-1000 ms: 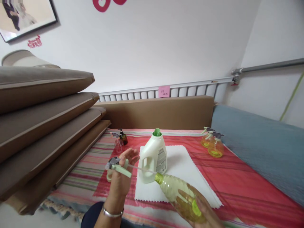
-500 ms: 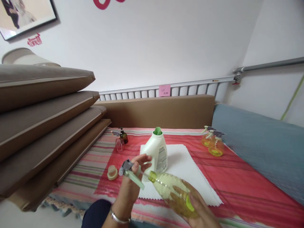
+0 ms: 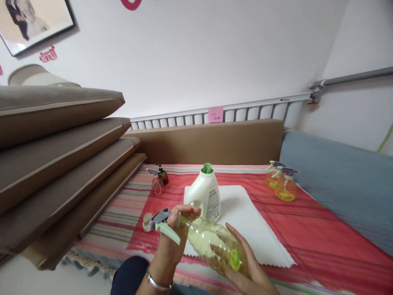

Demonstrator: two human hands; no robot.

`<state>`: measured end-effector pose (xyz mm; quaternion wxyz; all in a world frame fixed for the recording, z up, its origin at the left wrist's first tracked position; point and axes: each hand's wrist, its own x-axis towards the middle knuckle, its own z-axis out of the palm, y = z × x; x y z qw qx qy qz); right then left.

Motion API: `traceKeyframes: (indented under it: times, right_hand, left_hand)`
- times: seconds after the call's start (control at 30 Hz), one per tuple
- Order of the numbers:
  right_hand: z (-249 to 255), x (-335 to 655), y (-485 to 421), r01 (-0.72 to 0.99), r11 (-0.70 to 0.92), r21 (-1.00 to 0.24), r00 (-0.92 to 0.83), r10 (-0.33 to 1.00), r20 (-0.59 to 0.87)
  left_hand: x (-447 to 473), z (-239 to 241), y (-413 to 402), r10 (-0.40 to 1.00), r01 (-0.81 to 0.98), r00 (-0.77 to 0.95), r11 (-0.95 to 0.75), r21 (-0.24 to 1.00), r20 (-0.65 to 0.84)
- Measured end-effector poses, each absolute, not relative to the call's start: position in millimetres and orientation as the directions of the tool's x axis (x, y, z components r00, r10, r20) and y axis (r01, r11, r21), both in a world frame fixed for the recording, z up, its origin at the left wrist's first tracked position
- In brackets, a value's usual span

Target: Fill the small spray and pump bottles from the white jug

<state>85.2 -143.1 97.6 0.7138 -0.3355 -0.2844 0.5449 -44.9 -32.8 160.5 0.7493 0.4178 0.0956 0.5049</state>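
Note:
A yellow see-through spray bottle (image 3: 211,241) lies tilted between my hands, its neck toward the left. My right hand (image 3: 248,266) wraps round its base end. My left hand (image 3: 179,223) is closed at the collar of the grey and pale green spray head (image 3: 162,223), which now meets the bottle's neck; whether it is threaded on I cannot tell. Just behind stands a white detergent jug (image 3: 204,192) with a green spout, upright and uncapped. A pale round cap (image 3: 147,221) is partly hidden behind the spray head.
Two orange-yellow spray bottles (image 3: 285,188) stand at the right. A pink spray bottle (image 3: 157,184) and a dark pump bottle (image 3: 163,176) stand at the left. White sheet (image 3: 245,217) lies under the jug. Stacked brown cushions (image 3: 61,164) rise at the left; a brown panel (image 3: 208,143) borders the back.
The bottle has moved left and the spray head's tube has gone into it, so head and neck now meet. My left hand has closed round the collar. The view has shifted slightly.

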Motion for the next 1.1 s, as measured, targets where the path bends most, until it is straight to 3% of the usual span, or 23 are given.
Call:
traceKeyframes:
  times: [0.37, 0.53, 0.6, 0.7, 0.77, 0.97, 1.1]
  right_hand:
    - [104, 91, -154, -0.443, 0.134, -0.887, 0.298, 0.955, -0.004]
    - [103, 93, -155, -0.475, 0.161, -0.865, 0.325, 0.946, -0.003]
    - [99, 97, -153, -0.568, 0.074, -0.820, 0.237, 0.969, -0.076]
    - [99, 103, -151, -0.681, -0.264, -0.683, -0.103, 0.958, -0.267]
    - [101, 103, -152, -0.691, -0.391, -0.608, -0.247, 0.918, -0.309]
    - [96, 91, -156, -0.724, -0.127, -0.678, -0.025, 0.987, -0.158]
    - [81, 87, -159, -0.697, -0.074, -0.714, 0.128, 0.966, -0.225]
  left_hand:
    - [-43, 159, -32, 0.819, -0.651, 0.486, 0.106, 0.752, 0.305]
    - [-41, 162, -35, 0.811, -0.642, 0.500, 0.112, 0.758, 0.304]
    - [-41, 164, -37, 0.782, -0.631, 0.537, 0.126, 0.766, 0.315]
    - [-39, 165, -40, 0.733, -0.615, 0.593, 0.146, 0.775, 0.332]
    - [-38, 162, -41, 0.734, -0.623, 0.590, 0.149, 0.768, 0.336]
    - [-32, 151, -38, 0.818, -0.683, 0.489, 0.144, 0.716, 0.301]
    - [-28, 149, -39, 0.835, -0.683, 0.463, 0.122, 0.720, 0.297]
